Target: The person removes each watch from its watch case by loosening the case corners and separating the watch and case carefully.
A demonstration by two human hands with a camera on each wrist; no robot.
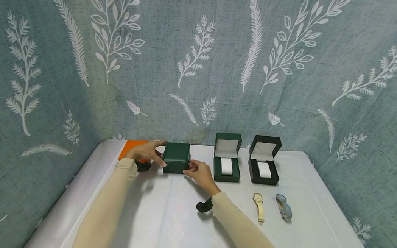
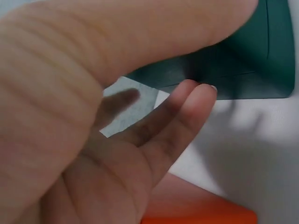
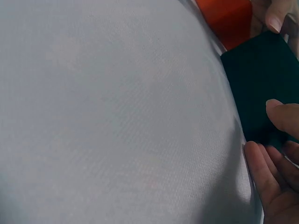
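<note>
A closed green watch box (image 1: 177, 153) is between both hands toward the back of the table. My left hand (image 1: 148, 151) holds its left side, thumb near the front corner and index finger at the back; two lower fingertips (image 2: 201, 95) meet its side in the left wrist view. My right hand (image 1: 199, 173) pinches the right front corner, thumb (image 3: 283, 116) on the front face and fingers around the side. What is inside the box is hidden.
An orange flat item (image 1: 133, 146) lies partly under the left hand. To the right stand an open green watch box (image 1: 217, 170) and an open black watch box (image 1: 254, 175), each with a white cushion. A gold watch (image 1: 260, 211) and a grey-blue watch (image 1: 284, 209) lie in front.
</note>
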